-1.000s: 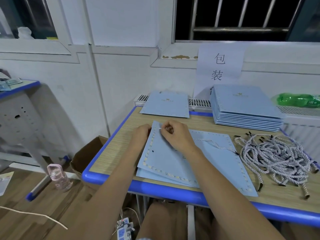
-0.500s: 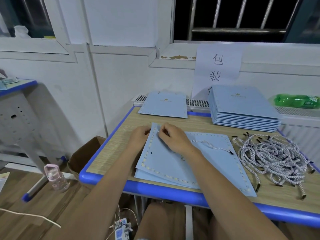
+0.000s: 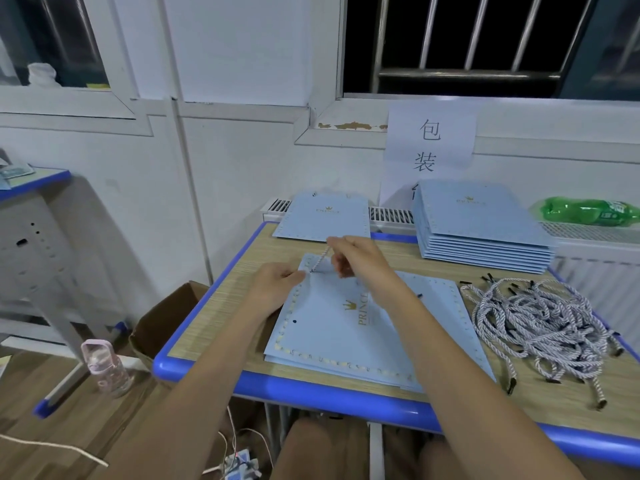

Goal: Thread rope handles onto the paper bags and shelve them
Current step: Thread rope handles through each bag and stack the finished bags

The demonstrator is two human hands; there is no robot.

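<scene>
As a striped rope handle (image 3: 320, 259) rises taut out of a punched hole near the top corner of a pale blue paper bag (image 3: 339, 327), the threading step is plainly in hand. The bag lies flat at the centre of the frame on the wood-grain tabletop (image 3: 228, 306), on top of at least one more flat bag. The left hand (image 3: 277, 289) presses the bag's upper left corner down, fingers curled over the edge beside the hole. The right hand (image 3: 356, 258), raised just above the bag, pinches the rope between thumb and fingertips and holds it slanting up from the hole.

A second dark hole (image 3: 294, 321) shows lower on the same edge of the bag, with no rope through it. To the right of the frame lies a tangled heap of loose rope handles (image 3: 533, 327); behind it, at upper right, sits a neat stack of flat bags (image 3: 481, 233), and a single bag (image 3: 325, 216) rests at the tabletop's far edge, centre frame.

By the look of it, the next move calls for drawing the rope through until its end stops at the hole, then feeding the other tip through the open hole. No shelf can be seen, so shelving appears some way off.
</scene>
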